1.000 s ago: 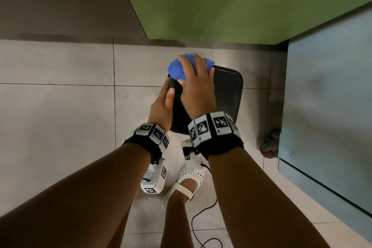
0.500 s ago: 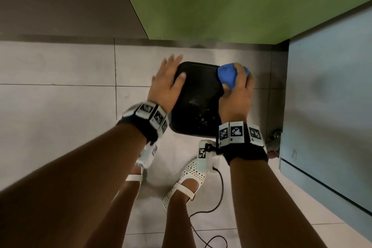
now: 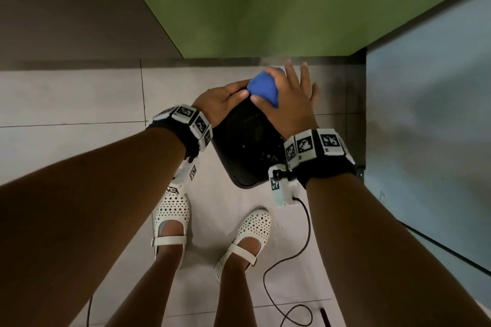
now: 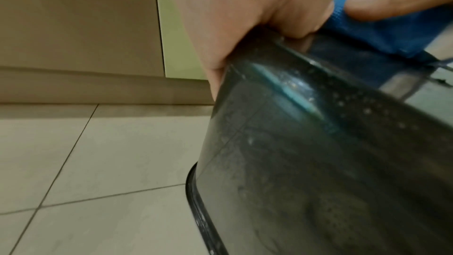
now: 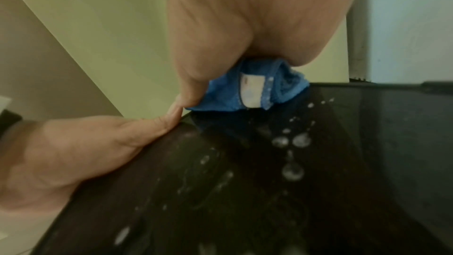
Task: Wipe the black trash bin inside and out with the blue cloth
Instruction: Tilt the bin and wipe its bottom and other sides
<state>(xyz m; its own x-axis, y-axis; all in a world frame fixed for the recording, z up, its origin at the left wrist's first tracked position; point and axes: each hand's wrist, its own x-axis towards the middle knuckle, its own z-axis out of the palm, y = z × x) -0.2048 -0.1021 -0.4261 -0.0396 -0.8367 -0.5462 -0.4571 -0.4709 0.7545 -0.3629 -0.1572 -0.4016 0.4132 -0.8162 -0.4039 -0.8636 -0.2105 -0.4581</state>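
The black trash bin (image 3: 247, 146) stands on the tiled floor with its rim (image 4: 193, 191) down by the tiles, and water droplets dot its dark surface (image 5: 289, 162). My left hand (image 3: 220, 101) grips its upper far-left edge, with the fingers curled over the corner (image 4: 245, 16). My right hand (image 3: 289, 103) presses the bunched blue cloth (image 3: 263, 89) onto the bin's far edge. The thumb pinches the cloth (image 5: 228, 94), and the outer fingers stretch past the bin. The two hands nearly touch at that corner. A white tag shows on the cloth in the right wrist view.
A green panel (image 3: 265, 2) rises just behind the bin. A pale blue cabinet (image 3: 425, 114) closes off the right side. My feet in white shoes (image 3: 172, 215) stand close in front of the bin. A black cable (image 3: 292, 260) trails over the floor tiles.
My right hand has swept the cloth from the bin's far-right corner to its far-left part. The left hand went from lying flat on the left side to gripping the far-left corner.
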